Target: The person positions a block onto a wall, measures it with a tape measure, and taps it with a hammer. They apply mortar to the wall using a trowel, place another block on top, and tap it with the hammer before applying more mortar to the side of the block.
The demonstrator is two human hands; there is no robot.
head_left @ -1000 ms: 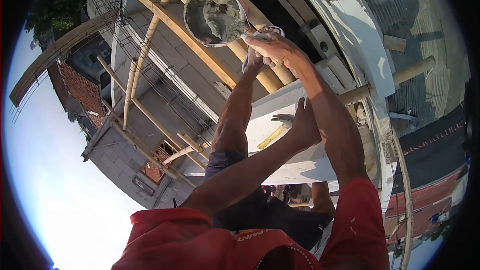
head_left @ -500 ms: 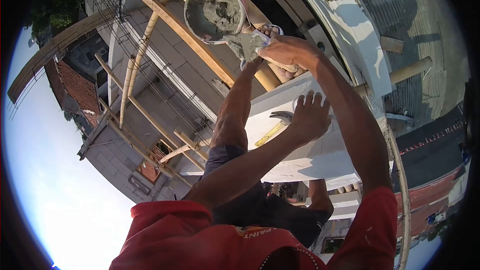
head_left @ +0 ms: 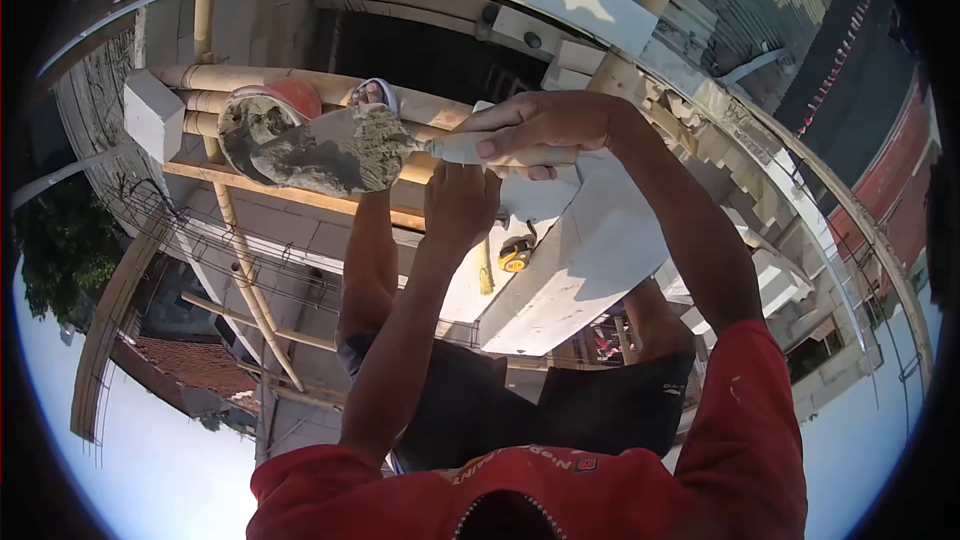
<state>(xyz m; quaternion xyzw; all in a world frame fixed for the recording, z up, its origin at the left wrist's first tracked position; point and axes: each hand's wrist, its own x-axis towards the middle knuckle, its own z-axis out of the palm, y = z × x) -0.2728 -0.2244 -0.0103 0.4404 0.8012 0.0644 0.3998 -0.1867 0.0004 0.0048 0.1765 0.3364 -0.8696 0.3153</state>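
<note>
My right hand (head_left: 545,132) is closed around the handle of a trowel (head_left: 336,148), whose blade is level with the bucket and carries grey mortar (head_left: 378,147). The blade's far end overlaps the mortar bucket (head_left: 262,130) at the upper left. Just below the trowel handle is my left hand (head_left: 462,202), by the end of the white blocks; its fingertips are partly hidden, so its grip is unclear. A yellow-handled hammer (head_left: 485,268) lies on the white block (head_left: 570,285) beside a yellow and black tape measure (head_left: 515,256).
Bamboo poles (head_left: 225,78) and a wooden plank (head_left: 290,196) run under and beside the bucket. My sandalled foot (head_left: 372,93) rests on the poles. A dark gap (head_left: 420,48) lies beyond them. Rebar and bamboo scaffolding (head_left: 245,280) stand at the left.
The view has turned and shifted. My left hand has moved from the block top, near the hammer, to below the trowel handle. The trowel blade now shows broadside, and the tape measure has come into view.
</note>
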